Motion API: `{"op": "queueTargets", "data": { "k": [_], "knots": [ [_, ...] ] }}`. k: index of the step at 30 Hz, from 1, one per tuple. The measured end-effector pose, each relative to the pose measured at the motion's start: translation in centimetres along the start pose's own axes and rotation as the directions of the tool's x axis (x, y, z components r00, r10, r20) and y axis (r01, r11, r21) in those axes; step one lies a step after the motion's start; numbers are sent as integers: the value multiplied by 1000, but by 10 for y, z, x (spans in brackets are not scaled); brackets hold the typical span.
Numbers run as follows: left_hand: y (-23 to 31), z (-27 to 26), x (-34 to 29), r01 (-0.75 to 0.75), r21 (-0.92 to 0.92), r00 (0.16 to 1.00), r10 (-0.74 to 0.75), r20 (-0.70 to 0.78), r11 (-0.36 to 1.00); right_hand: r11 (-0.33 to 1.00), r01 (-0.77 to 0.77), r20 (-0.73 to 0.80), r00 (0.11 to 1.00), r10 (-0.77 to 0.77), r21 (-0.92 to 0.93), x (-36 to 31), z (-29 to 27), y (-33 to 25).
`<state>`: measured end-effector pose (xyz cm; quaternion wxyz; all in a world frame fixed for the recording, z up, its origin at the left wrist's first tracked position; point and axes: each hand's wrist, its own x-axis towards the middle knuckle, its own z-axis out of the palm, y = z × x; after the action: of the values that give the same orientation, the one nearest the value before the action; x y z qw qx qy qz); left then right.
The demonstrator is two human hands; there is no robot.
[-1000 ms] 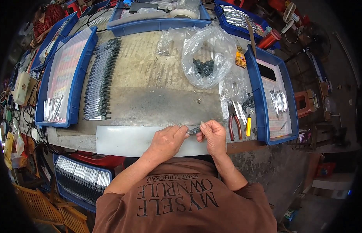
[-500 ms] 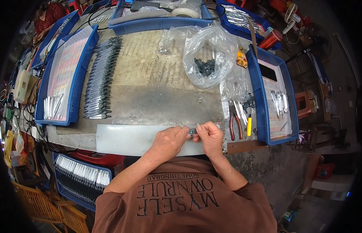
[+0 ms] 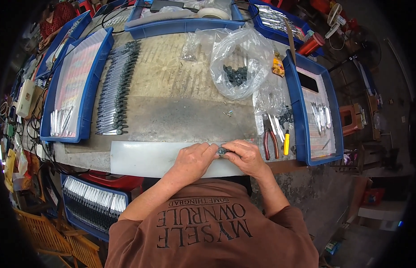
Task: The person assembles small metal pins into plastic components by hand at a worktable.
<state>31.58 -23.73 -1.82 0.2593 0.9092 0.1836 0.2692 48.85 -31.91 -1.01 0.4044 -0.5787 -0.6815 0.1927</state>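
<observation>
Over a pale grey board (image 3: 141, 158) at the table's near edge, my two hands meet around a small dark rounded part (image 3: 222, 151). My left hand (image 3: 194, 160) is closed, its fingertips gripping the part from the left. From the right, the thumb and forefinger of my right hand (image 3: 247, 156) pinch the same part. Most of it is hidden by fingers, so its exact kind does not show. To the right lie red-handled pliers (image 3: 271, 144) and a yellow-handled tool (image 3: 286, 144).
A row of slim silver pieces with dark ends (image 3: 115, 89) lies on the left beside a blue tray (image 3: 89, 107). Farther back, a clear plastic bag (image 3: 217, 67) holds small dark parts. A blue tray (image 3: 302, 120) with silver strips stands right; another (image 3: 96, 230) sits low left.
My right hand has turned, its fingers now stretched over the dark part instead of curled upright. My left hand has stayed nearly in place.
</observation>
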Motion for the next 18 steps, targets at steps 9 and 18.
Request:
{"op": "queueTargets", "data": {
  "k": [9, 18],
  "knots": [
    [-2, -1, -1, -26, 28, 999, 25, 27, 999, 993, 94, 25, 995, -92, -75, -2, 2, 7],
    [-2, -6, 1, -94, 65, 995, 92, 31, 994, 993, 118, 28, 993, -117, -11, -2, 4, 8]
  ]
}}
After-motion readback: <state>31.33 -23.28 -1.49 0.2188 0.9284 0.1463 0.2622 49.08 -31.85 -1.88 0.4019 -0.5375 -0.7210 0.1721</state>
